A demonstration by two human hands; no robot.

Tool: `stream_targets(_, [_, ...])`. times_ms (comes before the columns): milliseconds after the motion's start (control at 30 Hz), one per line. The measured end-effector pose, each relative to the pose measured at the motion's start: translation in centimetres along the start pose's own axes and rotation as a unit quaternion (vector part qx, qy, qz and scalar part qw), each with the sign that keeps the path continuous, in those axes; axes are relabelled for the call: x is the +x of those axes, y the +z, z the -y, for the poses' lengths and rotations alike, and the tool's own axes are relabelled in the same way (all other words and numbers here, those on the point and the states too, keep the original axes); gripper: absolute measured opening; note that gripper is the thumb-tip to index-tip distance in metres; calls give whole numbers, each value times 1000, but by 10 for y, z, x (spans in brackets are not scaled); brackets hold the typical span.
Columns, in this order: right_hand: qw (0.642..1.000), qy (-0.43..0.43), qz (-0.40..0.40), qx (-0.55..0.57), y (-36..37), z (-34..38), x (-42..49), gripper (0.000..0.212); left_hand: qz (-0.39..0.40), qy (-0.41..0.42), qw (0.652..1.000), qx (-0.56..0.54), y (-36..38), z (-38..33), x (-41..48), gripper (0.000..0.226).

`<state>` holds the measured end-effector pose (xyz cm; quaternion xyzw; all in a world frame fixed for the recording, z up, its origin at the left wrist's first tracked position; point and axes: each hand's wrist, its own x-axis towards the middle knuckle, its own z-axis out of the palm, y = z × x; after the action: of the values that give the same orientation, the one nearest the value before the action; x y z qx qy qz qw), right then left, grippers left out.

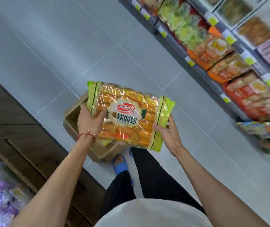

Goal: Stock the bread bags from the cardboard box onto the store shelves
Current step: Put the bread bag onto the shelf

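Glossy grey floor tiles (49,38) run beside the stocked shelves (175,46). My left hand (90,118) and right hand (168,133) grip the ends of a crinkly, clear-and-green plastic bread bag (127,115), held above the open cardboard box (96,152) on the floor.

There is one bread bag (127,117) and two hands: one left hand (90,122), one right hand (168,133). One cardboard box (98,152), with the green corner of a second bag (105,142) showing inside. One red bracelet (86,135). Two blue slippers (120,164), the second only a sliver. The shelves (229,66) hold blurred bags beyond counting
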<state>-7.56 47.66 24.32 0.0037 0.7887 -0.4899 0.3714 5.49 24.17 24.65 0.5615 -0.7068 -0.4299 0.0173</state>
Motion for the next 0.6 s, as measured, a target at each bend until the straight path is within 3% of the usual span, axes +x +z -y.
stream_targets(133, [995,-75,-72,10,-43,39,-35,44,23,43,998,-28,-13,-61,-39,48])
stream_targets(433, [975,-145,-158,53,-168,114,-48,32,76,177,980,-45,3,-221,-77,59])
stream_targets(600, [961,-187,-191,75,-249,147,-27,47,91,257,961,-45,34,-321,-88,58])
